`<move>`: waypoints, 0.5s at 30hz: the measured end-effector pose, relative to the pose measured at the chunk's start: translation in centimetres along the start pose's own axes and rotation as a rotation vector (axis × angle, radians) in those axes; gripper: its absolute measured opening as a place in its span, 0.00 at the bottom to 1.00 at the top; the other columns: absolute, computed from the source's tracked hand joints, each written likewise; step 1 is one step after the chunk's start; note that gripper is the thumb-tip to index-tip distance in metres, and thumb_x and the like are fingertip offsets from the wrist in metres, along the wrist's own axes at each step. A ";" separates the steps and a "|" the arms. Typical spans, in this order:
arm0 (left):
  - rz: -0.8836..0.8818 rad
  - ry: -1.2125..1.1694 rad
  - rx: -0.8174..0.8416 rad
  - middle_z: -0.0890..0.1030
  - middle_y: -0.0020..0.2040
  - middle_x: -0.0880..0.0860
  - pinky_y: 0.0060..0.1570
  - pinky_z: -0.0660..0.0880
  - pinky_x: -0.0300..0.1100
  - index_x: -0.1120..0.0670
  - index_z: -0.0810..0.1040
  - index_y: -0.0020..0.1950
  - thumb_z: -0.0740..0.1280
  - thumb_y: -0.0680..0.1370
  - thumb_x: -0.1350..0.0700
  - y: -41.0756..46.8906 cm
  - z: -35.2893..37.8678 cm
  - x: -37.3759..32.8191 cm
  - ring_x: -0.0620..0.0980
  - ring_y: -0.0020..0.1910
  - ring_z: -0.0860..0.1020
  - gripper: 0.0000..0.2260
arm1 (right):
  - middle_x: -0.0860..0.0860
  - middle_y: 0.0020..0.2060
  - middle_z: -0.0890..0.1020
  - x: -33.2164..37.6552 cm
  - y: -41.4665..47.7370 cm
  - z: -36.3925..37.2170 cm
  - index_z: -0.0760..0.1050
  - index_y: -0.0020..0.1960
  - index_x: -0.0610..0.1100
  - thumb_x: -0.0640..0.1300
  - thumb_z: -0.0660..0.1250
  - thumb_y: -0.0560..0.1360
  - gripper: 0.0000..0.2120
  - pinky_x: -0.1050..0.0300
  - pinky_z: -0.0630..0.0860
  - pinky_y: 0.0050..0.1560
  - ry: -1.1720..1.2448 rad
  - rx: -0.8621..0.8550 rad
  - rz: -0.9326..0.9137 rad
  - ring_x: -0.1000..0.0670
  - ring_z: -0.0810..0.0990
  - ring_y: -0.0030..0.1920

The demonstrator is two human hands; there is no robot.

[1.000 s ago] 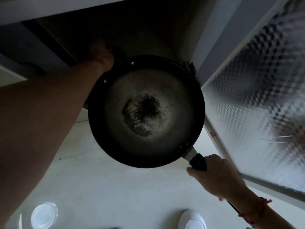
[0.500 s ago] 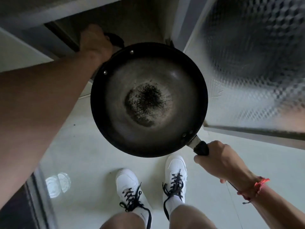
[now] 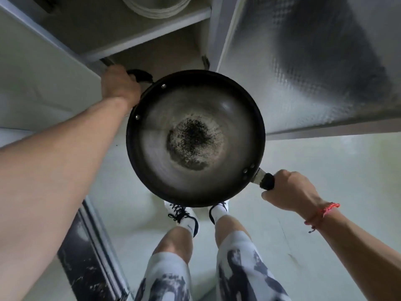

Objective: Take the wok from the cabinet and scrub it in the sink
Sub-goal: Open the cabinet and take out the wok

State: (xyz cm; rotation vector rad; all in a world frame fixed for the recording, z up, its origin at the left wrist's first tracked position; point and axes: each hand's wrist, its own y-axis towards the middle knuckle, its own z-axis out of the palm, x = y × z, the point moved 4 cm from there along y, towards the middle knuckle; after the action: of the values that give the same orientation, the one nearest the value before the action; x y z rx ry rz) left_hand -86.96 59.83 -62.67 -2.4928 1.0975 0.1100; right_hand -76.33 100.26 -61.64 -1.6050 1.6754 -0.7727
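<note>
The wok is out of the cabinet now, held level mid-frame above the floor, with a burnt black patch in the bottom. The left hand is clenched on the small loop handle at upper left and the right hand is wrapped round the long handle at lower right. It looks like heavy, rigid metal, so I'd say a two-handle grip is the way to go.

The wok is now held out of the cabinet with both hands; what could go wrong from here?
1. The open cabinet door hangs close beside the wok; swinging right may knock it.
2. The wok hides the floor and partly the shoes, so a step could stumble.
3. Tilting may spill the dark burnt residue, if it is loose.
</note>
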 end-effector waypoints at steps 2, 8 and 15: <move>-0.023 -0.014 -0.003 0.77 0.63 0.67 0.61 0.72 0.50 0.67 0.76 0.64 0.59 0.83 0.59 -2.4 -3.0 -0.4 0.64 0.64 0.76 0.15 | 0.48 0.37 0.74 -0.5 -2.6 -1.3 0.69 0.43 0.45 0.48 0.65 0.68 0.09 0.58 0.70 0.37 -0.019 -0.033 0.000 0.42 0.75 0.39; -0.010 -0.101 -0.024 0.79 0.59 0.68 0.60 0.72 0.52 0.66 0.79 0.61 0.60 0.81 0.59 -8.5 -11.4 -0.7 0.66 0.60 0.76 0.15 | 0.50 0.32 0.69 -1.9 -10.4 -5.7 0.68 0.43 0.46 0.49 0.63 0.70 0.07 0.57 0.73 0.39 -0.041 -0.100 -0.015 0.43 0.76 0.39; -0.058 -0.197 -0.013 0.79 0.56 0.70 0.54 0.73 0.57 0.67 0.77 0.57 0.60 0.82 0.57 -14.2 -19.8 -0.3 0.69 0.56 0.77 0.14 | 0.49 0.36 0.73 -2.9 -18.5 -11.1 0.67 0.44 0.46 0.47 0.63 0.71 0.06 0.57 0.71 0.39 -0.101 -0.151 -0.056 0.44 0.74 0.40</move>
State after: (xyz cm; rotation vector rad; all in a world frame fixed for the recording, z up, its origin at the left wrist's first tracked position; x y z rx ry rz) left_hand -78.75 60.75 -39.73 -2.4612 0.9457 0.3387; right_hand -74.31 101.59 -40.02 -1.7716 1.6558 -0.5935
